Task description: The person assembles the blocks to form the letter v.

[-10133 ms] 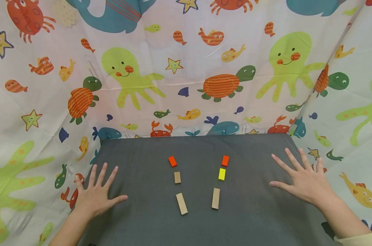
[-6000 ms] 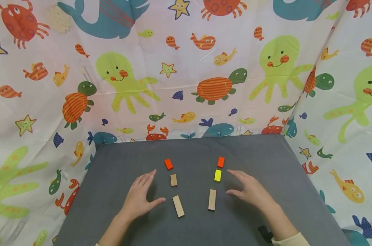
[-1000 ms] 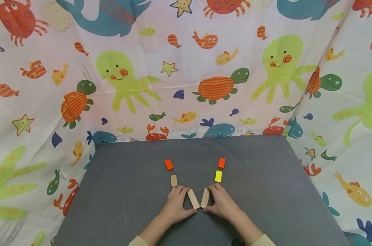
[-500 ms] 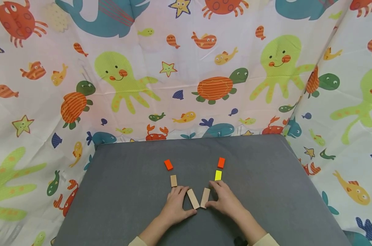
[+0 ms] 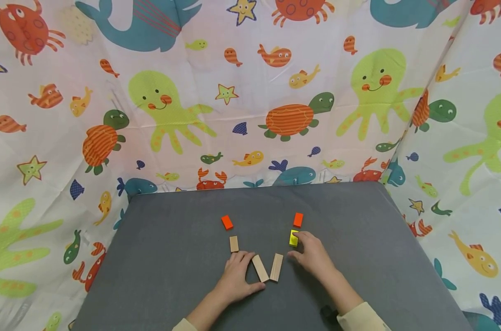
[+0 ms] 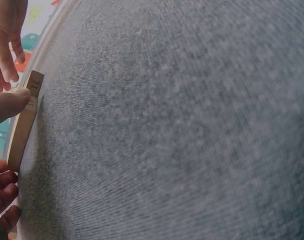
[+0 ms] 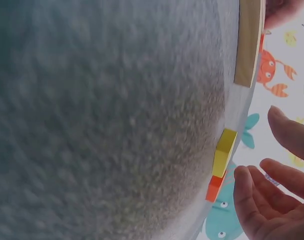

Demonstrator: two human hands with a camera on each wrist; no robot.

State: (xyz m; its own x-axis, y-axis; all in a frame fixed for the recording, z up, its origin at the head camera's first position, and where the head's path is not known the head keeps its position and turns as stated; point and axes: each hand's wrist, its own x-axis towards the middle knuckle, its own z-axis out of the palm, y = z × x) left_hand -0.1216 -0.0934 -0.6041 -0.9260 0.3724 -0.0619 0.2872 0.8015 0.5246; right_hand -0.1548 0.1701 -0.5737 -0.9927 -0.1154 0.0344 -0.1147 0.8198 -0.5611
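Two long wooden blocks lie in a V, their near ends almost meeting. My left hand holds the left long block between its thumb at the near end and its fingers at the far end. The right long block lies free. My right hand hovers by the yellow block, index finger partly over it in the head view. In the right wrist view its fingers are spread, apart from the yellow block. Behind that sits a red-orange block.
A small wooden block lies just beyond my left fingers, with another red-orange block farther back. The grey cloth-covered table ends at a curtain printed with sea animals. A dark object shows beside my right wrist.
My right hand has let go of the right long block and moved away and rightward to the yellow block. The left hand keeps its place. Earlier, both long blocks were drawn together.
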